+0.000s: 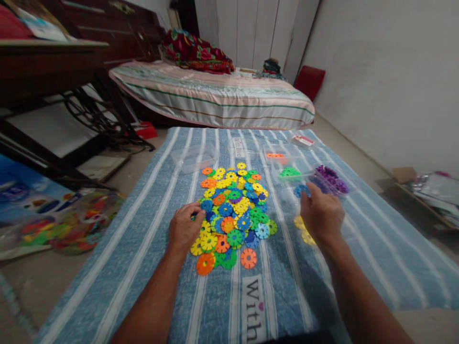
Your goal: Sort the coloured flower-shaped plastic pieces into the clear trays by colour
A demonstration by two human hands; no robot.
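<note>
A mixed pile of flat, notched plastic discs point(234, 210) in yellow, green, blue and orange lies in the middle of the cloth. My left hand point(184, 225) rests at the pile's left edge, fingers curled together; what they hold, if anything, is hidden. To the right, my right hand point(322, 210) hovers with fingers pinched above small sorted groups; I cannot make out what is in them. Blue discs point(301, 190) show just beyond its fingertips, and yellow discs point(304, 231) lie under its left side. Purple discs point(330, 178) fill a clear box behind it.
Clear plastic boxes stand along the far side: one on the left point(196, 161), others holding green discs point(289, 172) and orange discs point(276, 155). A small box with a red-and-white label point(303, 140) sits at the back right. Beyond is a bed point(215, 98); bagged coloured pieces point(71, 229) lie left.
</note>
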